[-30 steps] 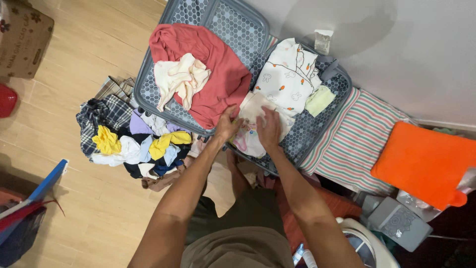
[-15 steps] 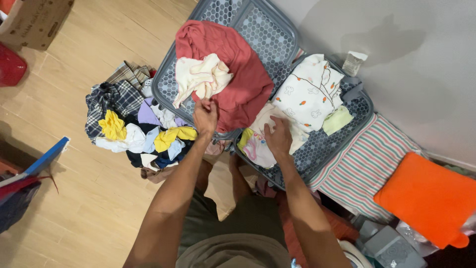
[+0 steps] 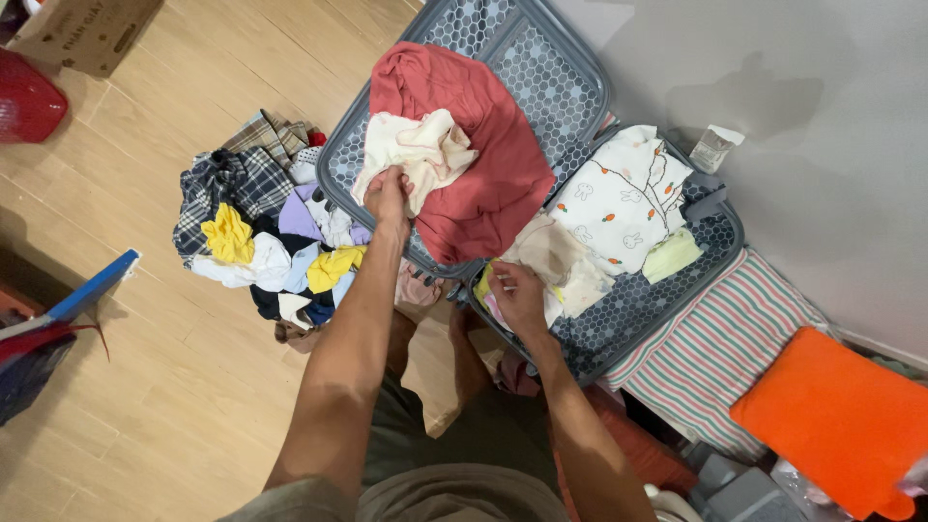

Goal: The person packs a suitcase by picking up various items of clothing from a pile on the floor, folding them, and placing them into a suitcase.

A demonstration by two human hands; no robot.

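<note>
An open grey suitcase lies on the floor. In its left half a red garment is spread, with a cream cloth on top. My left hand is shut on the lower edge of that cream cloth. In the right half lie a white rabbit-print garment, a pale beige garment and a small light green cloth. My right hand presses on the folded clothes at that half's near edge.
A heap of mixed clothes, plaid, yellow and white, sits on the wooden floor left of the suitcase. A striped cloth and an orange cloth lie to the right. A cardboard box and a red object are at top left.
My left hand left the clothes in the right half, moved left and took hold of the cream cloth on the red garment. My right hand stayed on the right half's pile.
</note>
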